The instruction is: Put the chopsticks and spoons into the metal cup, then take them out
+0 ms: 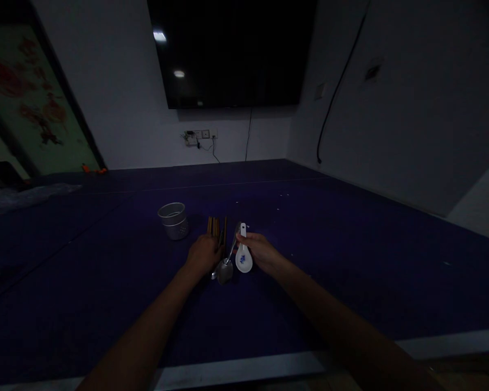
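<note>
My right hand is closed on a white ceramic spoon with a blue mark in its bowl, thumb across the handle. A metal spoon leans beside it, bowl toward me, its handle running up near my right fingertips; whether they touch it I cannot tell. My left hand is curled over a bundle of brown chopsticks, whose ends stick out beyond the knuckles. A second small metal spoon end shows under the left fingers. To the left of that hand stands a grey metal utensil holder with small holes.
Everything lies on a dark blue-purple surface with a pale front edge. Small white bits are scattered at the right. Clear plastic wrapping lies far left. A large screen hangs on the wall behind, above sockets and cables.
</note>
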`<state>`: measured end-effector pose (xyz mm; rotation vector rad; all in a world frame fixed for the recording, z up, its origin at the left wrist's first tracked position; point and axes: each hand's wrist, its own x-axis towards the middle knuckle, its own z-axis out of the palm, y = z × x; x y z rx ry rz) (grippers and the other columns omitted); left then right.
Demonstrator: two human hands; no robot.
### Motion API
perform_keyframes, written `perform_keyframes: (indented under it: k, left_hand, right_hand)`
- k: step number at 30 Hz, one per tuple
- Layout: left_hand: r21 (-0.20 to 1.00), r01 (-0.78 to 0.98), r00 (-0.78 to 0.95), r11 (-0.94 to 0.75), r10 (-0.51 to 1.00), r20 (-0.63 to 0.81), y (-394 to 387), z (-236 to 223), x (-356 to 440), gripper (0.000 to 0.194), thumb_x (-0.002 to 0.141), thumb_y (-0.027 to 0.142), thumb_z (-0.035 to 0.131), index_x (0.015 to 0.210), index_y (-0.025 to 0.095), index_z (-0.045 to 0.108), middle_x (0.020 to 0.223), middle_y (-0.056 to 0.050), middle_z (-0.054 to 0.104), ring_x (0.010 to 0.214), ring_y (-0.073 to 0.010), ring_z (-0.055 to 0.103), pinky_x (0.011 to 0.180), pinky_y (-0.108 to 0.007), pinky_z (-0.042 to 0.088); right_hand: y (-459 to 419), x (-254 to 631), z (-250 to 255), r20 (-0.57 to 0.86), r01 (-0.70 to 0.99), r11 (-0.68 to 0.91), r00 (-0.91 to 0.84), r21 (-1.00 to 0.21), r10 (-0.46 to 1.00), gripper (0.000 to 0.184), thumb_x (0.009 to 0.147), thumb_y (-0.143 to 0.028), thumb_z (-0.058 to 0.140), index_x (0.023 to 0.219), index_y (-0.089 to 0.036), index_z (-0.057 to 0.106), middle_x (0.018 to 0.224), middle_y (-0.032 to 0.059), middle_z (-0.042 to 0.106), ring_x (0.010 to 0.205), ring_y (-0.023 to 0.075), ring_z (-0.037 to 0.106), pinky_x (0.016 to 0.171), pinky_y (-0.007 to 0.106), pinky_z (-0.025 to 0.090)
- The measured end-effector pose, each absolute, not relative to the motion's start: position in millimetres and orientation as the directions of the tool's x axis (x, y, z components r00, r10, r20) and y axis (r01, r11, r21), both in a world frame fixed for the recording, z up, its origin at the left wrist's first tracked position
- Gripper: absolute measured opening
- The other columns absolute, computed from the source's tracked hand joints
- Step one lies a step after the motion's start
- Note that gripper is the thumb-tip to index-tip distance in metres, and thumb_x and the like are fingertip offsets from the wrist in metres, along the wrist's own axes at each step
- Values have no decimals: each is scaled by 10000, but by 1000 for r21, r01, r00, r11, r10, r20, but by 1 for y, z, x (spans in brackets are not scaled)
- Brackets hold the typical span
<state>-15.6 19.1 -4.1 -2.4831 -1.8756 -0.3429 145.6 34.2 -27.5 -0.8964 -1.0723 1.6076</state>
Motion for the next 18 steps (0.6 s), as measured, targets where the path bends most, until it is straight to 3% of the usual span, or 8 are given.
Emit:
perform_keyframes:
  k: [6, 18]
  left_hand:
    - [59, 960, 261, -272, 953, 151, 21, -6, -13, 270, 841, 269, 428, 952, 125, 629, 1017, -152, 630, 917, -215, 594, 762, -280, 445]
    - [6, 979, 201, -202, 978, 59, 19, 0, -8, 361, 861, 321, 374, 1041, 97, 593, 1047, -189, 622, 949, -256, 598, 727, -321, 461]
  right_hand:
    - [34, 146, -27, -61, -332, -143, -246, -932, 967, 364, 540, -447, 776, 578, -159, 556, 479, -46, 543, 448, 97, 515, 540, 263, 406]
    - [32, 146, -25, -78, -319, -157, -248, -935, 966, 356, 554, -447, 767, 591, -161, 560, 496, -39, 545, 465, 105, 523, 541, 263, 402]
